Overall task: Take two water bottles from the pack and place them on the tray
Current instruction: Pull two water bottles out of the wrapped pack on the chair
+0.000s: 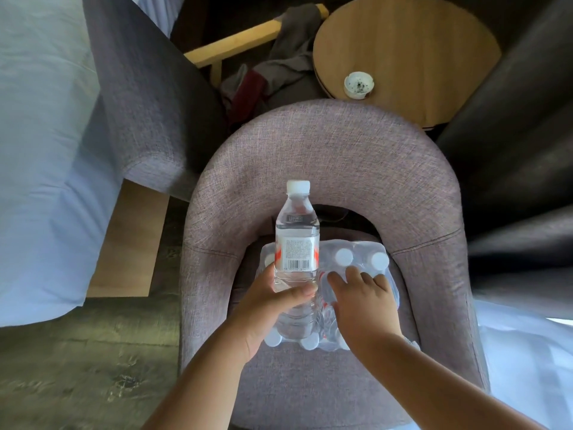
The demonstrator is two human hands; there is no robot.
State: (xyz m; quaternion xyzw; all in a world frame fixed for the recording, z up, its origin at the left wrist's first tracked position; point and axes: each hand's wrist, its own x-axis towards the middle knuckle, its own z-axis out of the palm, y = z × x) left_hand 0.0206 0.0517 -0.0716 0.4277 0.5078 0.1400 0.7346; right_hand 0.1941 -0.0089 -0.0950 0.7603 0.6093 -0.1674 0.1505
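Note:
A shrink-wrapped pack of water bottles with white caps lies on the seat of a grey fabric armchair. My left hand is shut on the lower half of one clear bottle with a white cap and a white-and-red label, held upright above the pack's left side. My right hand rests on top of the pack with its fingers spread over the plastic wrap, just short of two caps. No tray is in view.
A round wooden side table with a small white ashtray stands behind the chair. A bed with pale sheets is on the left, dark curtains on the right, clothes on the floor behind.

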